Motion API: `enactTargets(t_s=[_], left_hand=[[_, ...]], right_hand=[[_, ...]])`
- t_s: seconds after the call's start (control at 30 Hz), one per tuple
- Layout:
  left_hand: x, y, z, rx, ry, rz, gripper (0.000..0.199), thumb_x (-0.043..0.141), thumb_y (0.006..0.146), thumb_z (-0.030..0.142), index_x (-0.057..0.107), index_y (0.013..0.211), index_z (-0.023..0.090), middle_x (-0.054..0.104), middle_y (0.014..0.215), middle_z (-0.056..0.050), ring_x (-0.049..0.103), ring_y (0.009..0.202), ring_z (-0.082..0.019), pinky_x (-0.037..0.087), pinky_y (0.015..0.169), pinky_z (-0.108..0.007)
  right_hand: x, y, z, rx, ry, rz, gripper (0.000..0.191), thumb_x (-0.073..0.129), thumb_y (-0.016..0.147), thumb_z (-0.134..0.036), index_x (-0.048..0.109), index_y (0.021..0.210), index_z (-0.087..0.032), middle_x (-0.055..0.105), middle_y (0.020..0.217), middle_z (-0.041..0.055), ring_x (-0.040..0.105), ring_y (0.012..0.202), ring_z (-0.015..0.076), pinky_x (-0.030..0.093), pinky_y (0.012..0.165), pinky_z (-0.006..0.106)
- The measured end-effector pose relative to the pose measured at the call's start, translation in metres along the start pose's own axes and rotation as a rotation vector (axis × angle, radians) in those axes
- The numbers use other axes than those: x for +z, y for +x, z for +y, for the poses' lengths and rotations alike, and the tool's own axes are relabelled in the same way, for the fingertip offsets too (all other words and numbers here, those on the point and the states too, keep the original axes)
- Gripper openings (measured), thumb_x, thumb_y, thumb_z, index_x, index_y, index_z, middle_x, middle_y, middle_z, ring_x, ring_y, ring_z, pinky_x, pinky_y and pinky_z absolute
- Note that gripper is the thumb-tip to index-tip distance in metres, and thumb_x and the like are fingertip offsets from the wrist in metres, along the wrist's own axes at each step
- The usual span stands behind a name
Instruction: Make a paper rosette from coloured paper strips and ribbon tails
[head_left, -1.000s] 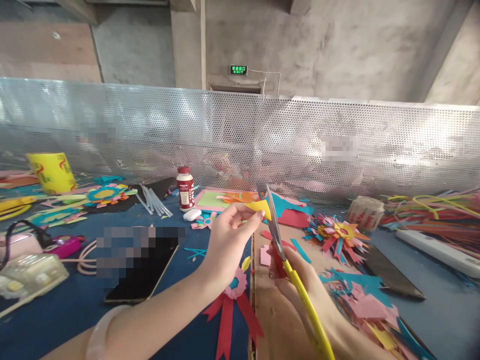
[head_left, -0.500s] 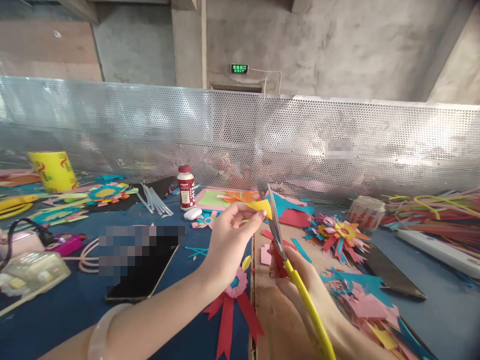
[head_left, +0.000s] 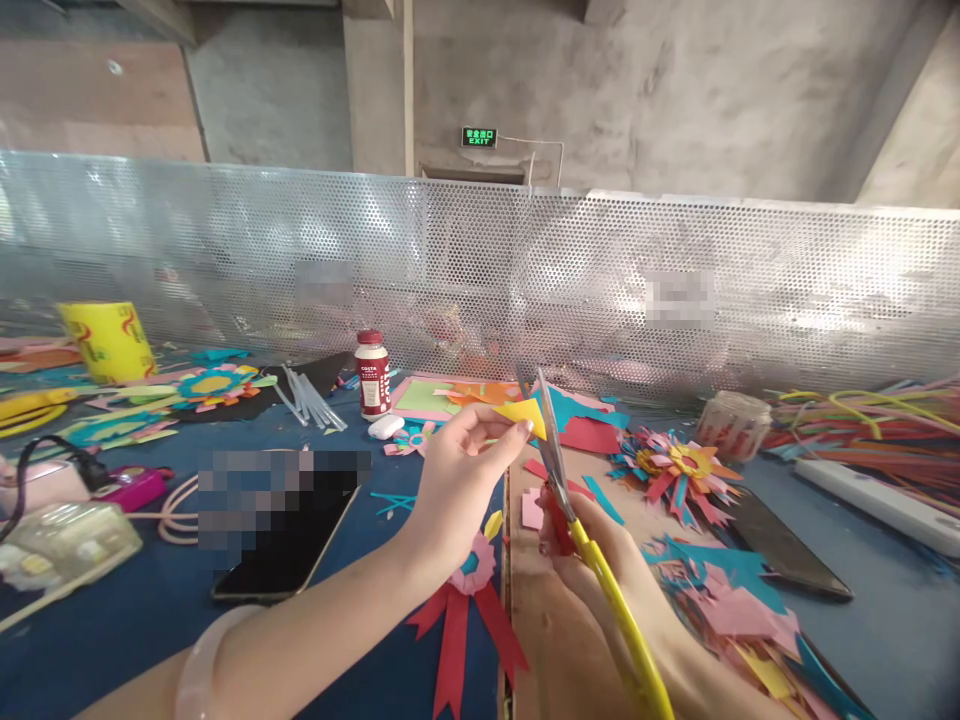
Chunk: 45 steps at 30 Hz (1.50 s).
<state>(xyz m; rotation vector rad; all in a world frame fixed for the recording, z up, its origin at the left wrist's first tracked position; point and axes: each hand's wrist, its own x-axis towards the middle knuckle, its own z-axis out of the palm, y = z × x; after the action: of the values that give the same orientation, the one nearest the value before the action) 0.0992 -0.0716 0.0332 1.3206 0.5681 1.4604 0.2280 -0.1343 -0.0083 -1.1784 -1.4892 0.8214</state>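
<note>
Between the thumb and fingers of my left hand (head_left: 469, 470) is a small piece of yellow paper (head_left: 525, 413). My right hand (head_left: 600, 550) is wrapped round the yellow and red handles of a pair of scissors (head_left: 553, 445). The blades point up and stand a little apart, right at the paper's right edge. Below my left hand lies a paper rosette (head_left: 472, 568) with a pink ruffled ring, a blue middle and red ribbon tails (head_left: 452, 650). A small yellow paper petal (head_left: 493, 525) lies at its top edge.
Left are a phone (head_left: 300, 530), a bottle (head_left: 372, 375), a white earphone case (head_left: 385, 427) and a yellow tape roll (head_left: 109, 342). Right are a layered paper flower (head_left: 686, 465), a dark phone (head_left: 784, 540), a jar (head_left: 733, 425) and paper scraps (head_left: 739, 600). A perforated metal screen (head_left: 465, 270) stands behind.
Almost nothing differs. The scissors and the yellow paper have shifted very slightly to the right; both hands keep their hold.
</note>
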Motion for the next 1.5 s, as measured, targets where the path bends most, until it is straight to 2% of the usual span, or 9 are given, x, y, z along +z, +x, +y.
enactTargets(t_s=[0.37, 0.8, 1.03, 1.23, 1.5], left_hand=[[-0.0001, 0.0001, 0.0007, -0.004, 0.02, 0.008, 0.009, 0.067, 0.071, 0.022, 0.064, 0.077, 0.016, 0.067, 0.079, -0.004, 0.06, 0.079, -0.015, 0.045, 0.075, -0.025], [0.0004, -0.0008, 0.0009, 0.02, 0.022, 0.017, 0.006, 0.067, 0.072, 0.02, 0.063, 0.075, 0.017, 0.067, 0.077, -0.002, 0.06, 0.079, -0.014, 0.045, 0.075, -0.024], [-0.0002, -0.0008, 0.0009, 0.005, 0.044, 0.012, 0.006, 0.066, 0.073, 0.021, 0.063, 0.075, 0.017, 0.066, 0.077, -0.002, 0.06, 0.079, -0.015, 0.044, 0.075, -0.025], [-0.0007, -0.0006, 0.0003, 0.01, 0.047, 0.005, 0.006, 0.066, 0.074, 0.021, 0.062, 0.076, 0.017, 0.066, 0.078, -0.002, 0.06, 0.08, -0.013, 0.044, 0.075, -0.023], [-0.0011, -0.0018, 0.0006, 0.006, 0.049, 0.007, 0.006, 0.066, 0.074, 0.022, 0.063, 0.076, 0.017, 0.066, 0.079, -0.002, 0.06, 0.08, -0.014, 0.044, 0.075, -0.025]], right_hand=[[-0.0006, 0.0007, 0.0013, -0.016, -0.056, 0.002, 0.004, 0.047, 0.065, -0.021, 0.045, 0.068, -0.02, 0.048, 0.066, -0.0033, 0.048, 0.062, 0.0124, 0.04, 0.056, 0.024], [0.0007, 0.0006, 0.0004, -0.014, -0.018, -0.005, 0.011, 0.049, 0.066, -0.024, 0.049, 0.076, -0.021, 0.047, 0.065, -0.0041, 0.049, 0.061, 0.013, 0.04, 0.055, 0.025], [0.0007, 0.0009, 0.0006, -0.019, -0.045, 0.001, 0.004, 0.049, 0.067, -0.022, 0.047, 0.07, -0.021, 0.047, 0.064, -0.0043, 0.05, 0.061, 0.013, 0.041, 0.055, 0.024], [0.0004, 0.0007, 0.002, -0.022, -0.011, 0.001, 0.007, 0.05, 0.065, -0.017, 0.049, 0.071, -0.02, 0.046, 0.064, -0.005, 0.052, 0.062, 0.0132, 0.042, 0.056, 0.024], [-0.0009, 0.0009, 0.0006, -0.014, -0.061, 0.001, 0.005, 0.049, 0.063, -0.023, 0.047, 0.068, -0.02, 0.045, 0.063, -0.0046, 0.046, 0.06, 0.0126, 0.04, 0.057, 0.025]])
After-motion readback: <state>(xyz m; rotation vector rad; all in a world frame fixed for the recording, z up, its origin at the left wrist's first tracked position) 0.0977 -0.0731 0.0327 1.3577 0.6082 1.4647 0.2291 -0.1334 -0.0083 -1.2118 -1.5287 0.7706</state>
